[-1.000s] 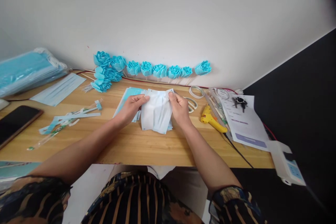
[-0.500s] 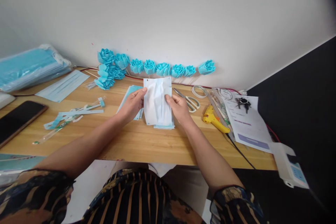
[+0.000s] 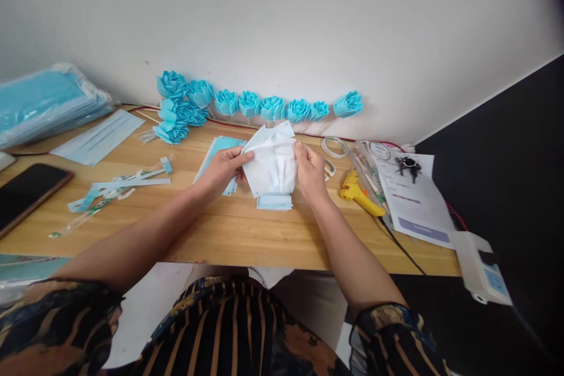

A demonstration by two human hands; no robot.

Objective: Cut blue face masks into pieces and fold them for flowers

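Note:
Between my two hands a pale face mask sheet (image 3: pixel 271 161) is held up, spread and tilted, with its pleats partly pulled out. My left hand (image 3: pixel 227 169) pinches its left edge between thumb and fingers. The right edge is pinched by my right hand (image 3: pixel 309 169). Under the held sheet lies a stack of light blue mask pieces (image 3: pixel 274 202) on the table. Another blue stack (image 3: pixel 211 158) sits behind my left hand. White-handled scissors (image 3: pixel 329 169) are mostly hidden behind my right hand.
Several blue fabric flowers (image 3: pixel 272 108) lean along the wall. On the right are a tape roll (image 3: pixel 334 147), a yellow glue gun (image 3: pixel 359 195), keys (image 3: pixel 409 165) and a paper (image 3: pixel 418 205). On the left are cut strips (image 3: pixel 132 184), a phone (image 3: pixel 33 191) and bagged masks (image 3: pixel 48 100).
The sheet was upright and narrow; now it is stretched wider and tilted. My right hand has moved up its right edge and covers more of the scissors. The whole view has shifted slightly.

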